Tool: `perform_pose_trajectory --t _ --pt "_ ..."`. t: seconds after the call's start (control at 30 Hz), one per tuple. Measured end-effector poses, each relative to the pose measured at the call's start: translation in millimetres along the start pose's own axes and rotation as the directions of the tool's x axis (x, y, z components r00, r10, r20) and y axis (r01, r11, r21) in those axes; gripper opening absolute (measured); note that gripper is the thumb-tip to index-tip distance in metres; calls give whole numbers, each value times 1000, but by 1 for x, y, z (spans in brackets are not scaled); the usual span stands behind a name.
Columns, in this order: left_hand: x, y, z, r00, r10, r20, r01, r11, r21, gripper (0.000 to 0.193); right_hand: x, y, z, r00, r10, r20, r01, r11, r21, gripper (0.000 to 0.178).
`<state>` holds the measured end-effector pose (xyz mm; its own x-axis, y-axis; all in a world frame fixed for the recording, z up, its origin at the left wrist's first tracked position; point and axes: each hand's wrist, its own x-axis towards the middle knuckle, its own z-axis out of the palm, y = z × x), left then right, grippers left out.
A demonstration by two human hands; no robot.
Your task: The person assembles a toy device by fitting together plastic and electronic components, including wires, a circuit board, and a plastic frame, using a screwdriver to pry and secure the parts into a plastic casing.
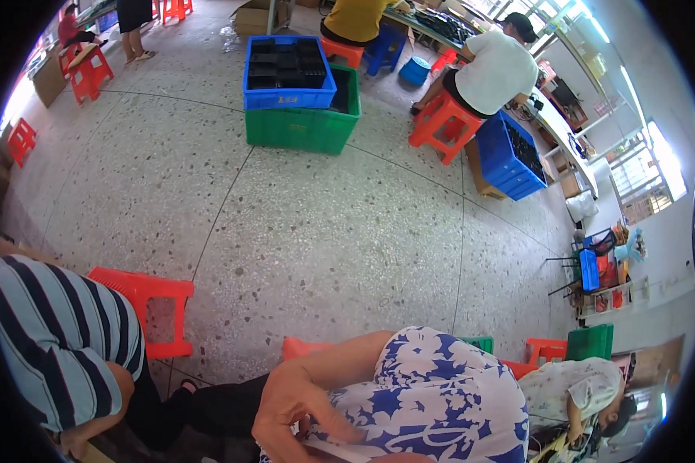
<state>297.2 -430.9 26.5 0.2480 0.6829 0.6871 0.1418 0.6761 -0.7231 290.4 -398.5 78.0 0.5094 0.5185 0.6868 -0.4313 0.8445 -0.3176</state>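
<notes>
At the bottom edge, my right hand (297, 409) is bent down with its fingers curled. Its thumb rests on a blue-and-white floral garment (448, 386), and the fingers seem to pinch a fold of it. Their tips are partly cut off by the picture edge. The arm runs from this hand back to the floral sleeve. Only a thin strip of skin shows at the lower edge beside the fabric; it may be part of my left arm, and no left fingers are visible.
A person in a striped shirt (69, 339) sits close at left by a red stool (158, 301). Blue and green crates (301, 127) of black parts stand on the speckled floor (340, 231). Farther right are a seated person in white (498, 73) and a blue crate (510, 158).
</notes>
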Motion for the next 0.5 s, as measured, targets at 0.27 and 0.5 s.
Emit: perform_pose_trajectory --t 0.27,0.5 --pt "70 87 -34 951 -241 193 183 943 277 15 10 -23 -43 883 154 443 43 914 -403 46" --pt "219 268 -63 624 -767 150 89 260 961 7 50 16 -123 912 180 370 -61 948 -311 51"
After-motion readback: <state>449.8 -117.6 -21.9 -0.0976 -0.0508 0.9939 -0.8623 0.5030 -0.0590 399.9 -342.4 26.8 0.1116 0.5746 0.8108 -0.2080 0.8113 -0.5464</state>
